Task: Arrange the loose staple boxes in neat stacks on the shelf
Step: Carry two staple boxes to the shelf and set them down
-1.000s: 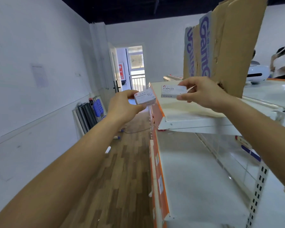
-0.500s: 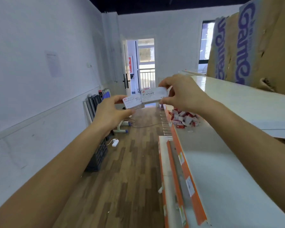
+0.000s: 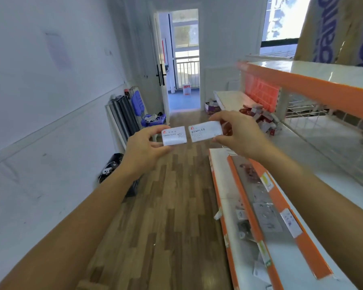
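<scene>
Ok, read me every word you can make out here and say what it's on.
"PAPER CLIPS": left white box, pinched by the left hand.
"STAPLES": right white box, pinched by the right hand.
Blue lettering on the cardboard: cut off, blurred.
Shelf-edge labels: blurred.

Bright daylight from doorway (image 3: 183,59), blurred, wide-angle edge distortion

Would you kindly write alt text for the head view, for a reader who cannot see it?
A person's left hand pinches a white PAPER CLIPS box and the right hand a white STAPLES box, side by side above a wooden floor. At right, a white shelf with orange edges bears a pile of loose boxes.
</scene>
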Tool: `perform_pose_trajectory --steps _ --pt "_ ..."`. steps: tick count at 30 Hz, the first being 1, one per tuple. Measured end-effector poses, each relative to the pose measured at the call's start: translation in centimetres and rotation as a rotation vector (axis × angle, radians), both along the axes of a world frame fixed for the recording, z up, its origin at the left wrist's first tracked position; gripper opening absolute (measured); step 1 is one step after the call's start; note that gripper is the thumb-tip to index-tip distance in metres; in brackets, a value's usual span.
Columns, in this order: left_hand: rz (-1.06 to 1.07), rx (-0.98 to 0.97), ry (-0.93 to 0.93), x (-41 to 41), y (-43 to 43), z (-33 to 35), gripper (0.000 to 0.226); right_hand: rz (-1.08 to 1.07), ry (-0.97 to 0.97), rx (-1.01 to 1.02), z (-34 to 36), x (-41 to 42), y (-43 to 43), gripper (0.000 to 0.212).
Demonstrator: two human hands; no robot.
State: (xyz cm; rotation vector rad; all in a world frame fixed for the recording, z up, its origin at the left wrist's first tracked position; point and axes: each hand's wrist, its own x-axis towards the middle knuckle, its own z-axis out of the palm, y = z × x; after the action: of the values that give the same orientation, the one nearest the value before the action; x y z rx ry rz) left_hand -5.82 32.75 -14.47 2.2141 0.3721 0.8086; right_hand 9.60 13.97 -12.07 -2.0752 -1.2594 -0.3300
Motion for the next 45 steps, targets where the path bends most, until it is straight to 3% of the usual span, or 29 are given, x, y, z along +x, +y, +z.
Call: perform_pose_trajectory --steps 14,19,35,45 --pt "-0.064 0.202 0.184 12.3 12.3 -9.0 0.051 -0.076 0.231 -0.041 -11.3 12.6 9.3 0.046" --pt "-0.096 0.145 0.212 19.9 16.8 -10.6 0.051 -0.066 0.288 -0.015 -14.2 19.6 14.0 0.045" --pt "-0.165 0.044 0.276 41.9 30.3 -14.7 0.047 -0.150 0.415 -0.014 -17.9 39.1 27.2 0.049" --pt "-0.354 0.074 0.339 60.0 43.0 -13.9 0.047 -0.334 0.405 0.027 -18.3 52.8 38.1 0.048"
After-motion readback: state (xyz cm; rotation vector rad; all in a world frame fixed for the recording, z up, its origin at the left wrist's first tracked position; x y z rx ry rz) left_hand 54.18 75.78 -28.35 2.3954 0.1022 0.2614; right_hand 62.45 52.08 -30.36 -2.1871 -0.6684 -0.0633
